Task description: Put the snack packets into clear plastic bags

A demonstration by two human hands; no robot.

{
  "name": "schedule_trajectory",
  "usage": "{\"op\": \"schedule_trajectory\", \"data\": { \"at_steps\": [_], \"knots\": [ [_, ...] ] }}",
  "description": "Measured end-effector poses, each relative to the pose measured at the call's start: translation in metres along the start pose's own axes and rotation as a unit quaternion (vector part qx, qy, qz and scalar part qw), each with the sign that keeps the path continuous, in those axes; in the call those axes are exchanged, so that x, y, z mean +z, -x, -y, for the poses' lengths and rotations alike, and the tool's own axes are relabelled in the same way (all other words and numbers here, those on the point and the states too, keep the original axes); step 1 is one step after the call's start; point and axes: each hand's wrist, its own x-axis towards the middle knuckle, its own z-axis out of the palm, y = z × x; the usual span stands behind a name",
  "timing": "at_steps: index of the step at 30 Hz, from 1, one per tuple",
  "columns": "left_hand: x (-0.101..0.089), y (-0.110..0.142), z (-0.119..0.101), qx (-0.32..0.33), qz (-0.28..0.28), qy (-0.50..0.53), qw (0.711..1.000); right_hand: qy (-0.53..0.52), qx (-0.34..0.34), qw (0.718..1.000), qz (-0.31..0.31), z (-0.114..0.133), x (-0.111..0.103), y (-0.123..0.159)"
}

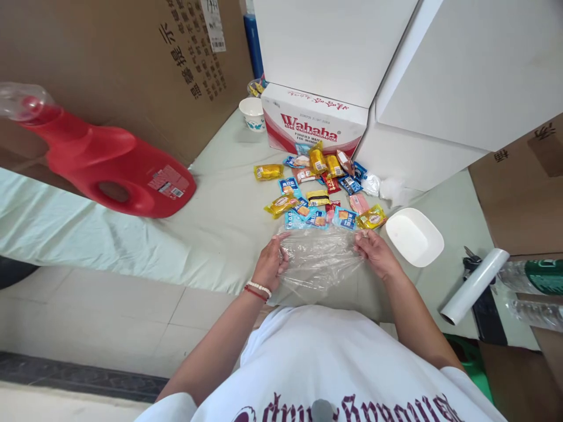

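Observation:
A clear plastic bag (321,261) is stretched flat between my two hands, close to the table's front edge. My left hand (271,261) pinches its left side, with a white bead bracelet and a red cord on that wrist. At the opposite corner, my right hand (373,252) grips the plastic between thumb and fingers. Just beyond the bag lies a loose pile of wrapped snacks: yellow packets (281,204), light blue packets (345,217), a pink packet (359,204) and some dark blue and red ones. A white plastic bowl (414,237) sits beside my right hand.
A Wahaha carton (314,120) stands behind the snacks, with a paper cup (253,114) at its left. To the left is a large red jug (118,164). At right lie a white roll (475,286), keys, a dark phone-like object (489,319) and clear bottles (534,276).

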Motion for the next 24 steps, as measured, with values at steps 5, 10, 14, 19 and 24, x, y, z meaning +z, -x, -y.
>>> {"op": "schedule_trajectory", "data": {
  "at_steps": [5,10,14,19,24],
  "knots": [
    [-0.012,-0.021,0.006,0.081,-0.097,-0.136,0.983,0.084,0.021,0.996,0.026,-0.021,-0.005,0.003],
    [-0.007,-0.005,0.01,0.372,-0.206,-0.372,0.825,0.075,0.005,0.996,-0.048,-0.042,-0.003,0.014],
    [-0.007,0.006,0.029,0.447,0.021,-0.557,0.7,0.084,0.014,0.995,-0.057,-0.055,-0.003,0.035],
    [-0.043,0.004,0.047,0.396,0.091,-0.671,0.62,0.295,0.021,0.955,-0.036,-0.05,-0.043,0.071],
    [-0.063,0.011,0.047,0.393,0.12,-0.727,0.55,0.521,-0.119,0.844,-0.048,0.004,-0.037,0.034]
  ]
}}
